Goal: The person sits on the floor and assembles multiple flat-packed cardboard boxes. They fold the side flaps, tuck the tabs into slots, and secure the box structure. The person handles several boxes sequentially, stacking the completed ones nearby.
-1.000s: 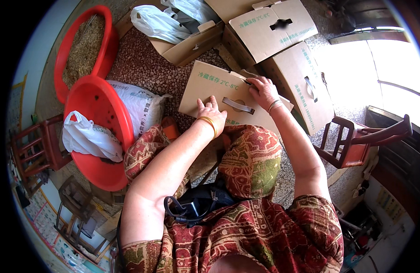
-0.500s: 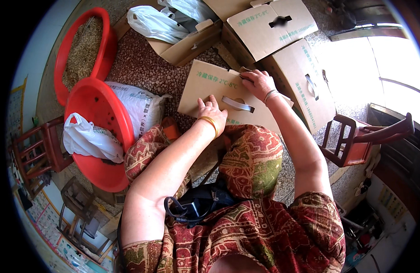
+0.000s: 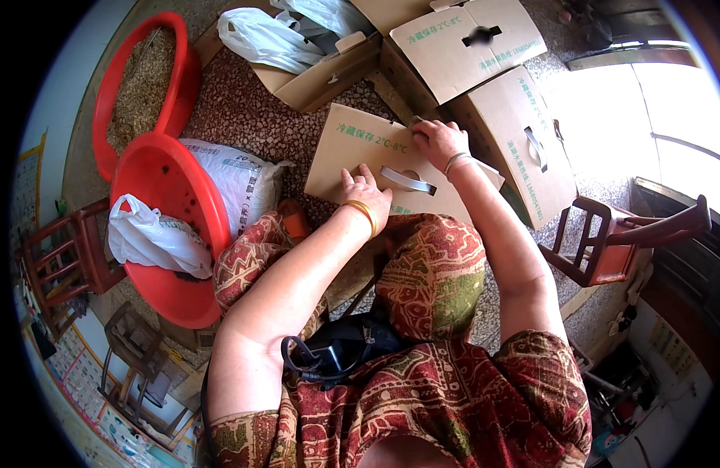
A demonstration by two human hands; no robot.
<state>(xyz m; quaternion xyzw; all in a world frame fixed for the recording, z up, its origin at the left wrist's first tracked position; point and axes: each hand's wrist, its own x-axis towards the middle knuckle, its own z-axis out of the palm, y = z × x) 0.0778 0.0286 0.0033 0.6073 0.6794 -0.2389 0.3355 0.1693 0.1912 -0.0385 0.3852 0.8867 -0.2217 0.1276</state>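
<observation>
In front of my knees stands a brown cardboard box [image 3: 328, 164] with its lid down and green print on top. A pale strap handle [image 3: 408, 182] crosses the lid's middle. My left hand [image 3: 368, 195] rests on the lid left of this handle, fingers spread and holding nothing. At the lid's far edge, my right hand [image 3: 442, 144] has its fingers curled over the rim by a small cardboard tab [image 3: 416, 121]. Its fingertips are partly hidden there.
Two closed cardboard boxes [image 3: 473, 66] stand beyond at the right. An open box [image 3: 328, 86] holds white plastic bags. Red tubs [image 3: 223, 214], one with grain-like material, and a white sack [image 3: 247, 183] lie left. A wooden chair [image 3: 602, 242] stands right.
My right hand has shifted very slightly at the far edge, and its fingers are a little more gathered. The left hand has barely moved on the lid.
</observation>
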